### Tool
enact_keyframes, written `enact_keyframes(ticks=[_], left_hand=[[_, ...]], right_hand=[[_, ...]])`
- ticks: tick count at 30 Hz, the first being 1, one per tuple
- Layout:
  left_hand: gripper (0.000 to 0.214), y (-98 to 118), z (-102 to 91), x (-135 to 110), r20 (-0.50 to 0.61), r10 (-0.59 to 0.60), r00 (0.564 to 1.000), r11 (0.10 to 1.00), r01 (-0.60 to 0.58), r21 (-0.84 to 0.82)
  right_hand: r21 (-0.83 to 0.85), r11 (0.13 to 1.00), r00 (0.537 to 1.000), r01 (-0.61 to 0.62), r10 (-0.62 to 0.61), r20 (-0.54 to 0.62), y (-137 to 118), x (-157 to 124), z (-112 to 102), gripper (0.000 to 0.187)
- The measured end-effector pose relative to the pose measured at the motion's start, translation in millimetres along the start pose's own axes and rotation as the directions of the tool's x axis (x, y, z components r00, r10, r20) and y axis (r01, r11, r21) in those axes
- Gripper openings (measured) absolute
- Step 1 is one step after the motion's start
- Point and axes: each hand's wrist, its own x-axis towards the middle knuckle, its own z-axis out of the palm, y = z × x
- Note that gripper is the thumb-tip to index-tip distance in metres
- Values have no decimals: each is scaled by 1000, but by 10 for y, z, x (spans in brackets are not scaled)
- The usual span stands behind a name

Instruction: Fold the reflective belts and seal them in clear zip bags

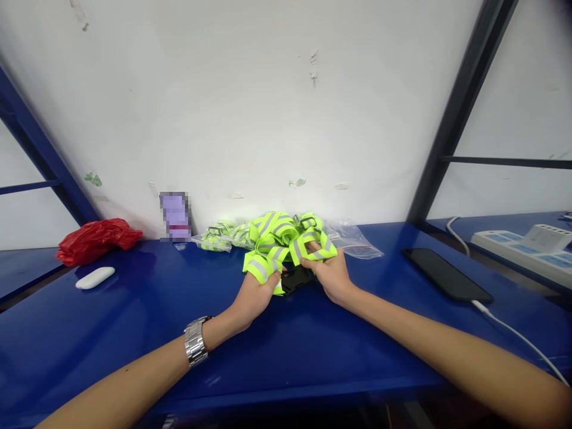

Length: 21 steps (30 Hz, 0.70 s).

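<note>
One left hand, one right hand, one steel wristwatch, one smartphone, one power strip, one red plastic bag, one tangle of reflective straps.

My left grip, right grip and the reflective straps hide most of a black object; I can't tell what it is. The upright object beyond is blurred, and the power strip runs off the right edge.
</note>
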Motion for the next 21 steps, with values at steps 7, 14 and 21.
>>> enact_keyframes(ticks=[7,14,21], left_hand=[[23,-6,-41,-24,89,152,984,924,-174,341],[31,-60,-5,-71,258,292,921,724,-389,570],[41,128,10,-178,403,74,912,642,-352,681]], right_hand=[[-377,889,944,259,-151,292,-70,-71,-57,15],[-511,791,913,337,-143,382,-149,-211,-14,14],[-597,757,931,267,-43,362,-198,-258,21,17]])
